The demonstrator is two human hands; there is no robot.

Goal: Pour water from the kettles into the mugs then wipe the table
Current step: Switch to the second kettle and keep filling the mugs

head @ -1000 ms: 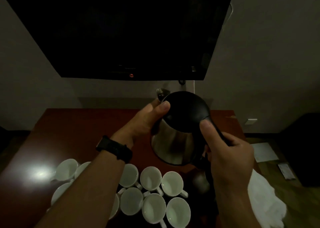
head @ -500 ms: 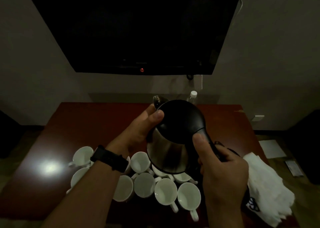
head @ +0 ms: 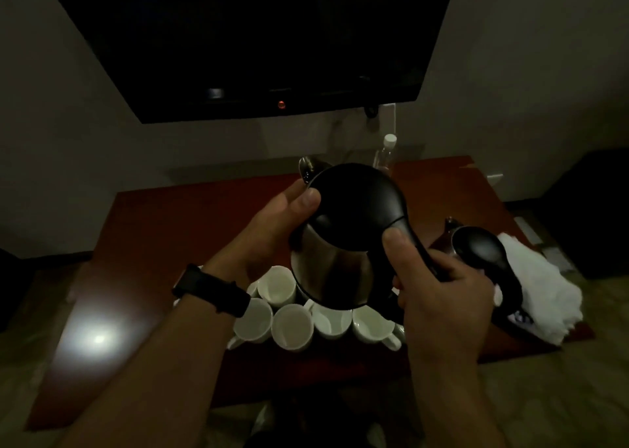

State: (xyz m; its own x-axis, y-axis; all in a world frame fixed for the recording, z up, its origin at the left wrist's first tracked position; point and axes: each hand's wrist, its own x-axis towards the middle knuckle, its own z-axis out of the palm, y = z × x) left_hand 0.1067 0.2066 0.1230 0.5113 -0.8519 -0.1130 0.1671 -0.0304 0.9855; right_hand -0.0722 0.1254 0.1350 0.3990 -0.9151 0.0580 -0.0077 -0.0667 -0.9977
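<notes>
Your right hand (head: 442, 297) is wrapped around the black handle of the steel kettle (head: 343, 240), thumb pressed along the top of the handle where it meets the lid. Your left hand (head: 272, 229) steadies the same kettle from the left, thumb tip on the edge of the black lid and fingers curled behind the body near the spout. You hold the kettle in the middle of the frame, lifted clear of the table (head: 163, 243) and tipped so its lid faces you, with the spout pointing away toward the upper centre.

Directly beneath the kettle sits a tight cluster of white mugs (head: 292, 325), touching one another; the light is dim, so you cannot tell whether any hold water. A second kettle (head: 476, 253) stands at the right of the frame, just beside a crumpled white cloth (head: 544, 291) near the table's right edge.

A black watch (head: 211, 291) circles your left wrist. A clear bottle (head: 386, 154) with a white cap stands at the far side of the table, under the dark television (head: 255, 39) that fills the upper part of the frame
</notes>
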